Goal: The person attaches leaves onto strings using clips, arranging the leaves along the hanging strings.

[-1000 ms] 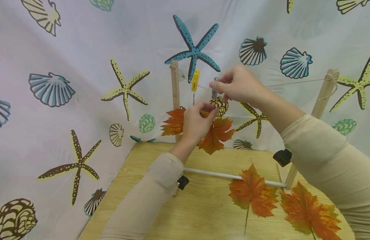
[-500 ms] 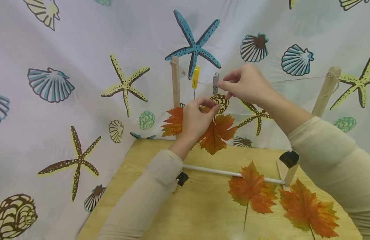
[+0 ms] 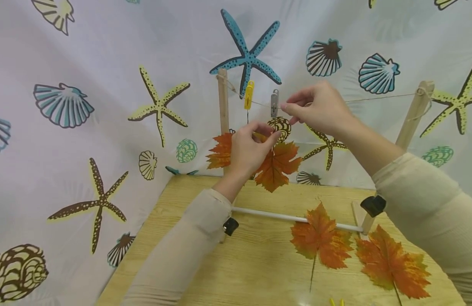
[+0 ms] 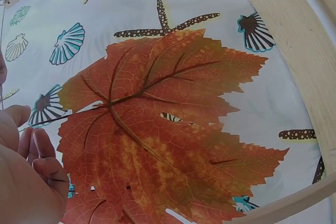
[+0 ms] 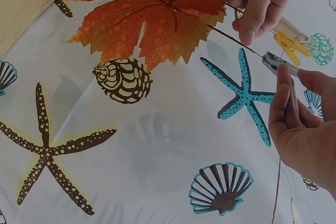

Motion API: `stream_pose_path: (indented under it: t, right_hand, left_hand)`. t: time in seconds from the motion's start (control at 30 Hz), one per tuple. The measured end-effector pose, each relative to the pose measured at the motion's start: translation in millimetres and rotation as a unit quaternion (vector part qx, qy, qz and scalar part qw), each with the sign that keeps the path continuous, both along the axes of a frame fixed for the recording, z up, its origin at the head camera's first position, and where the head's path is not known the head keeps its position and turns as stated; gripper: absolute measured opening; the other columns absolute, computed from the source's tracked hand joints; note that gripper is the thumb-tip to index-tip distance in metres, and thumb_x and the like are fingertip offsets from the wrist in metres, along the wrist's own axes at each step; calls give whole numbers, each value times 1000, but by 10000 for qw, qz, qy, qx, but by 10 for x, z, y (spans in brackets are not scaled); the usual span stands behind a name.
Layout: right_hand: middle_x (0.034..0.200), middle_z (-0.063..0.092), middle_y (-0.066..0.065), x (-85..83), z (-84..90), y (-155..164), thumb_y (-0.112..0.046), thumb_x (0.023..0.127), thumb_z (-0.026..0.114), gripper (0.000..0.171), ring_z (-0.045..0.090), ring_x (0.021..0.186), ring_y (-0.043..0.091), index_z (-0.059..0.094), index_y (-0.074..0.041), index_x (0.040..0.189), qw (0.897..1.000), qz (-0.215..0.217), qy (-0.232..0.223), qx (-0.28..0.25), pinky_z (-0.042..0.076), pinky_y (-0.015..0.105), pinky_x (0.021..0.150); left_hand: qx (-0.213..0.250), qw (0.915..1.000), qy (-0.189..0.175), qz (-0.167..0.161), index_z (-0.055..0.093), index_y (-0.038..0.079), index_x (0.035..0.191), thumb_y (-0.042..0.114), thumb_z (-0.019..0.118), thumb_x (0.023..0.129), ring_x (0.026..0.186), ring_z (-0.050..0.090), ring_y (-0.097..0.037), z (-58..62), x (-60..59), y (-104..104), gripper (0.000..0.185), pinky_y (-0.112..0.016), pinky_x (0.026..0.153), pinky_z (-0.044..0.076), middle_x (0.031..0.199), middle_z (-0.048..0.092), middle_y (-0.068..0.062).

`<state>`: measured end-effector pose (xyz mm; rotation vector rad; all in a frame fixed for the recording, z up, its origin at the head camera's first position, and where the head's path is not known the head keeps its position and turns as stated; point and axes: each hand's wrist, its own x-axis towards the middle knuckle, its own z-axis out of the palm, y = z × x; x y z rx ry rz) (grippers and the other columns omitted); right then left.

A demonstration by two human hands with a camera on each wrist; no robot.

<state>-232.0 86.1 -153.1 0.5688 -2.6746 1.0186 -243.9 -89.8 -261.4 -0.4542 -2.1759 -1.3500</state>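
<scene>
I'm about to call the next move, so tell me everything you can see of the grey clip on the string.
The grey clip is a small clothes peg, grey and plastic-looking, hanging upright on the thin string strung between two wooden posts, just right of a yellow peg. The right hand pinches it from the right with fingertips. The right wrist view shows its jaws parted at the tip, with the stem of the orange leaf, held by the left hand, pointing toward them. Whether the stem is inside yet, I cannot tell.

Orange leaf [image 3: 276, 165] — yellow peg [image 3: 249, 95] — grey peg [image 3: 274, 103].
</scene>
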Motion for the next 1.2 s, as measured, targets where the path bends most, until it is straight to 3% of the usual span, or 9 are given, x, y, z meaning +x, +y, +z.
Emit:
stream_pose_path:
  t: [0.33,0.57,0.7,0.93,1.2]
  right_hand:
    - [98,77,11,45,-115,50,-35,96,67,34,72,83,17,73,-8,115,9995,42,45,-316,46,32,76]
    - [95,77,10,83,-179,101,-32,96,68,28,71,78,9,75,-9,109,9964,87,350,-768,45,27,62]
    - [90,78,10,84,-235,132,-32,95,69,27,71,77,8,76,-8,106,9957,125,330,-859,47,26,63]
    - [91,78,9,88,-365,187,-31,95,68,28,72,80,10,75,-8,109,9965,130,104,-818,51,28,79]
    - [90,77,6,149,-483,261,-36,96,67,30,73,81,12,74,-11,111,9956,-1,165,-919,50,28,74]
  left_hand:
    - [49,9998,-70,-152,71,10,100,31,75,91,70,57,-16,-65,8,-12,24,-23,64,48,95,72,-4]
    - [134,9994,12,-306,72,7,100,29,76,90,67,55,-17,-82,15,-9,25,-23,60,47,94,71,-5]
    - [109,9995,46,-306,72,9,99,29,76,90,65,53,-16,-100,15,-7,22,-22,59,44,92,71,-4]
    - [87,9993,-161,-331,71,11,97,31,76,90,63,50,-15,-155,29,-10,22,-22,57,42,91,70,-3]
    - [113,9991,-182,-353,72,12,97,32,76,90,64,53,-15,-175,24,-14,21,-23,59,44,91,71,-3]
